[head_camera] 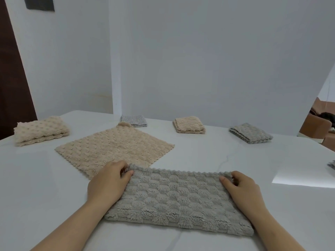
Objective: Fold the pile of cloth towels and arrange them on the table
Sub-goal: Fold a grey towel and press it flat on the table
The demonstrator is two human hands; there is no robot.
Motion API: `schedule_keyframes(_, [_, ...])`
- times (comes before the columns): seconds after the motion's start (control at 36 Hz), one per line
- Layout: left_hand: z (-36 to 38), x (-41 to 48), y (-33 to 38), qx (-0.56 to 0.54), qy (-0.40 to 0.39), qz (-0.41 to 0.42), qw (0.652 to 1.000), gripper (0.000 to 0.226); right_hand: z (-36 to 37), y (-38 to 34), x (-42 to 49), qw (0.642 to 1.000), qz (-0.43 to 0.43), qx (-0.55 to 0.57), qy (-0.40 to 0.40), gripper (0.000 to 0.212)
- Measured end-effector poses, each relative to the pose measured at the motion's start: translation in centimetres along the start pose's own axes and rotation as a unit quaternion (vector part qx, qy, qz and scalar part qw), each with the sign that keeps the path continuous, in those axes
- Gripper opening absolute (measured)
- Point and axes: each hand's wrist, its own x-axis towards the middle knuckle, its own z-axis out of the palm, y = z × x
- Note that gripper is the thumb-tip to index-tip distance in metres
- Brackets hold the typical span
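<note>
**Grey towel (178, 198) half-folded at 6 o'clock on table (235, 156), long axis 9–3, both hands on its far corners.**

We see the L hand (107, 183) pinching the far corner at the 9 end, thumb on top and fingers curled over the scalloped edge. The R hand (243, 189) pinches the far corner at the 3 end the same way. The open edges lie at 12, the fold at 6. Each hand sits at its own short end, so neither is nearer. We judge the next fold runs along the long axis, one short end carried over to the other, w/ the opp. hand holding. The beige towel (114, 147) lies flat and unfolded at 11, its near corner touching or under the grey one, can't tell which. Folded towels (188, 125) sit well apart, from 10 to 1.
</note>
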Motion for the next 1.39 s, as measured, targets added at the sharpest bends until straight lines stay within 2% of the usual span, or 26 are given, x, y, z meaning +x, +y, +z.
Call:
schedule_keyframes(0.14, [-0.4, 0.7, 0.2, 0.036, -0.056, -0.015, 0.998, 0.015, 0.3, -0.2, 0.1, 0.996, 0.014, -0.077, -0.03, 0.031])
schedule_keyframes(0.28, [-0.6, 1.5, 0.2, -0.011, -0.113, -0.04, 0.993, 0.022, 0.6, -0.8, 0.2, 0.992, 0.023, -0.117, -0.044, 0.016])
schedule_keyframes(0.33, [-0.7, 1.3, 0.2, -0.018, -0.11, -0.032, 0.993, 0.02, 0.8, -0.8, 0.2, 0.991, 0.023, -0.126, -0.04, 0.013])
schedule_keyframes(0.42, [-1.0, 1.2, 0.2, -0.05, -0.094, -0.019, 0.994, 0.016, 1.0, -0.7, 0.3, 0.988, 0.023, -0.15, -0.037, 0.027])
schedule_keyframes(0.58, [-1.3, 1.0, 0.9, -0.132, -0.044, 0.007, 0.99, 0.011, 0.7, -0.3, 0.9, 0.978, 0.012, -0.189, -0.084, 0.031])
schedule_keyframes(0.69, [-1.1, 1.0, 1.2, -0.199, -0.011, -0.011, 0.98, 0.016, 0.5, -0.3, 1.1, 0.98, 0.011, -0.171, -0.101, 0.024])
schedule_keyframes(0.83, [-0.6, 1.2, 1.0, -0.262, -0.026, -0.06, 0.963, 0.015, 0.4, -0.5, 1.1, 0.983, 0.009, -0.141, -0.115, 0.008])
schedule_keyframes(0.92, [-0.5, 1.3, 0.8, -0.298, -0.025, -0.075, 0.951, 0.014, 0.4, -0.5, 1.0, 0.988, 0.013, -0.105, -0.112, 0.014])
schedule_keyframes(1.0, [-0.5, 1.4, 0.9, -0.322, -0.019, -0.079, 0.943, 0.012, 0.6, -0.1, 0.9, 0.995, 0.019, -0.036, -0.088, 0.024])
schedule_keyframes(1.22, [-0.3, 1.7, 0.5, -0.366, 0.005, -0.088, 0.926, 0.011, 0.4, -0.2, 0.7, 0.993, -0.016, 0.119, -0.012, 0.017])
schedule_keyframes(1.31, [0.0, 1.8, 0.3, -0.347, 0.012, -0.091, 0.933, 0.012, 0.7, 0.0, 1.1, 0.994, -0.005, 0.108, 0.001, 0.016])
schedule_keyframes(1.39, [0.4, 2.1, 0.2, -0.308, 0.03, -0.093, 0.946, 0.013, 1.2, 0.3, 1.6, 0.999, 0.0, 0.033, -0.014, 0.021])
